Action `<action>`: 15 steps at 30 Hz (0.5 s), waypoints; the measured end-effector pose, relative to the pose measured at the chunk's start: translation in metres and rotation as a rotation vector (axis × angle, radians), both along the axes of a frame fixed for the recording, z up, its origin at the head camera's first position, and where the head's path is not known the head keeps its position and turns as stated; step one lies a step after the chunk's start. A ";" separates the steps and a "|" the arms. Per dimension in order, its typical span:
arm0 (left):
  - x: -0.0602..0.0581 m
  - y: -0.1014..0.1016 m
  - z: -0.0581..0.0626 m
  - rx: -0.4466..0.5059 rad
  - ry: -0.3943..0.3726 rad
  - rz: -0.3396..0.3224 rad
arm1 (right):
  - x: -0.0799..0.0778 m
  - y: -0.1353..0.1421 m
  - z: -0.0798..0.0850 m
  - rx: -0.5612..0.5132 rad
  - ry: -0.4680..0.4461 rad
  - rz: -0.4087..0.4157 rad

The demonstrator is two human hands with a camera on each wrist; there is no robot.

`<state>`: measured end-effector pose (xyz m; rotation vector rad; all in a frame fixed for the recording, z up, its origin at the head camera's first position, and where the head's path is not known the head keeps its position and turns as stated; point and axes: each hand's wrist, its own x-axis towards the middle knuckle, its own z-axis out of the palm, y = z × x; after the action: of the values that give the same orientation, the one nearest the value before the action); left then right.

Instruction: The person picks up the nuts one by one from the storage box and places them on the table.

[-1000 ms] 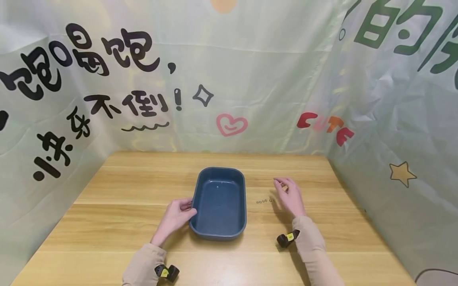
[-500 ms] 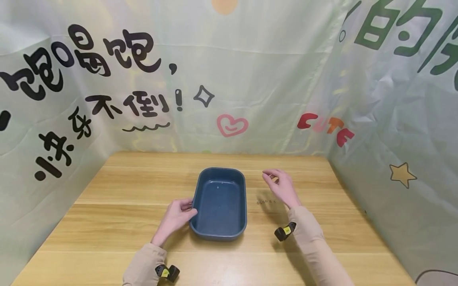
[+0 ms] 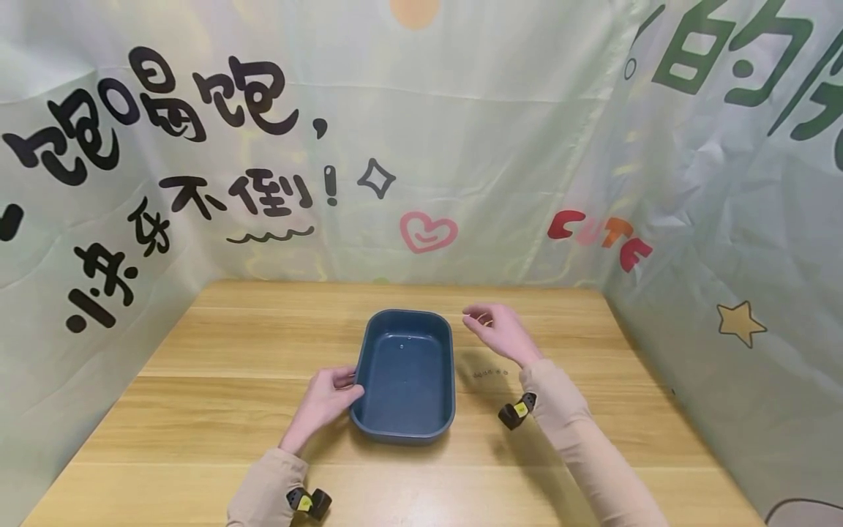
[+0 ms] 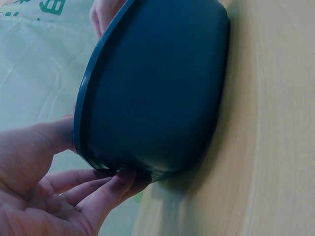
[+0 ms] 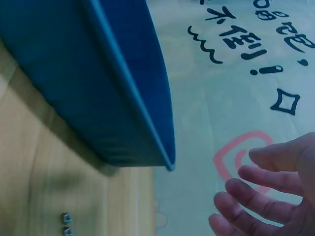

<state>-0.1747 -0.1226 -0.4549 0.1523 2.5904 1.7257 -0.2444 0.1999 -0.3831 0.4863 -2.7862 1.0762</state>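
Observation:
A dark blue rectangular plastic tub (image 3: 407,388) stands on the table, also large in the left wrist view. My left hand (image 3: 324,399) grips its left side, thumb over the rim and fingers against the outer wall. My right hand (image 3: 502,333) is raised beyond the tub's far right corner, apart from it. In the right wrist view its thumb and fingers (image 5: 256,201) are bent loosely; whether something tiny sits between the tips cannot be told. Small metal nuts (image 5: 66,218) lie in a short row right of the tub. Tiny shiny pieces (image 3: 402,346) lie inside the tub's far end.
The wooden table (image 3: 217,410) meets a printed cloth backdrop (image 3: 500,168) at its back edge and sides. A small black camera (image 3: 516,411) is worn at the right wrist, another camera (image 3: 309,503) at the left.
My right hand has moved left and away from me, from beside the row of nuts toward the tub's far right corner. My left hand and the tub have stayed in place.

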 end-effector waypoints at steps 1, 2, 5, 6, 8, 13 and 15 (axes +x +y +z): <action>0.000 0.000 0.000 0.001 0.000 -0.001 | -0.001 -0.002 0.002 0.014 -0.011 0.005; 0.000 0.000 0.000 0.002 0.000 -0.002 | -0.002 -0.004 0.004 0.029 -0.020 0.010; 0.000 0.000 0.000 -0.003 -0.001 -0.002 | -0.004 -0.011 0.011 0.062 -0.041 0.033; 0.000 0.000 0.000 -0.006 -0.001 -0.002 | -0.005 -0.013 0.012 0.073 -0.047 0.042; 0.000 0.000 0.000 -0.012 0.001 0.000 | -0.008 -0.018 0.015 0.097 -0.054 0.063; 0.000 -0.001 0.000 -0.010 -0.001 0.000 | -0.014 -0.031 0.024 0.173 -0.057 0.120; 0.000 -0.001 0.001 -0.010 -0.001 -0.002 | -0.016 -0.037 0.028 0.195 -0.060 0.137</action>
<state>-0.1743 -0.1231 -0.4543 0.1537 2.5970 1.7123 -0.2602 0.1630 -0.3552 0.6863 -2.9639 0.8594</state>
